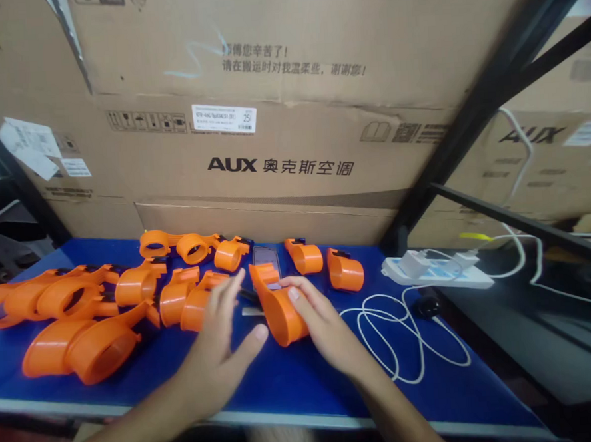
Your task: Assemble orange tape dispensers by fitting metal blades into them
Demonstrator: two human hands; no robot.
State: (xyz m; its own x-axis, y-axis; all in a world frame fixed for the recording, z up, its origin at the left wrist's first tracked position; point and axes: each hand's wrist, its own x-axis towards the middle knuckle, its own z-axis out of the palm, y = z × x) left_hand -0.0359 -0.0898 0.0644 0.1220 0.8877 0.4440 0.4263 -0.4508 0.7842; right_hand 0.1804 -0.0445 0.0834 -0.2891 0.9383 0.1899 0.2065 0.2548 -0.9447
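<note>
the right hand (321, 318) has its fingers grasping an orange ring piece (284, 318) over the middle of the blue counter (296, 388); whether the piece touches the surface is hard to tell. the left hand (216, 349), fingers spread and released, is just beside it. other orange pieces (53, 348) crowd toward the counter's left edge, and two more orange rings (349, 272) sit near the back edge. a looped white cable (419, 347) lies toward the right edge.
</note>
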